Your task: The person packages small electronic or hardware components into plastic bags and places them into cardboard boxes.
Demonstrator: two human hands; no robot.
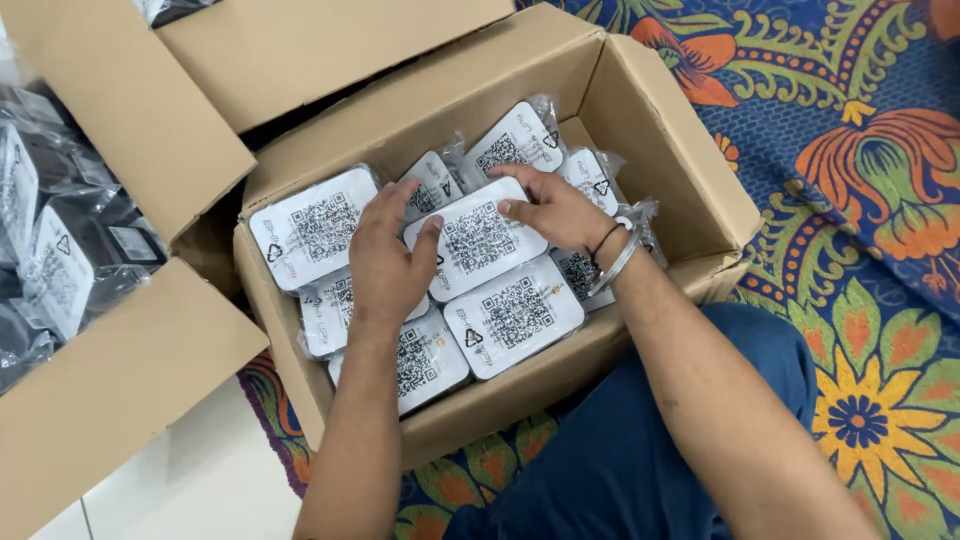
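Blue-trousered knee point(640, 470) nearest | left hand point(385, 262) and right hand point(555, 212) press flat, fingers spread, on opposite ends of one white rounded plastic-wrapped packet point(478, 238), neither closed around it | packet lies atop similar white packets point(515, 315) inside brown cardboard box point(660, 130) | beneath box, floral patterned cloth point(860, 200)

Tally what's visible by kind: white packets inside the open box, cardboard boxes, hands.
White rounded plastic-wrapped packets with black square codes in the open brown cardboard box: 9
Brown cardboard boxes: 2, counting the second one
Hands: 2, left hand and right hand
Total: 13
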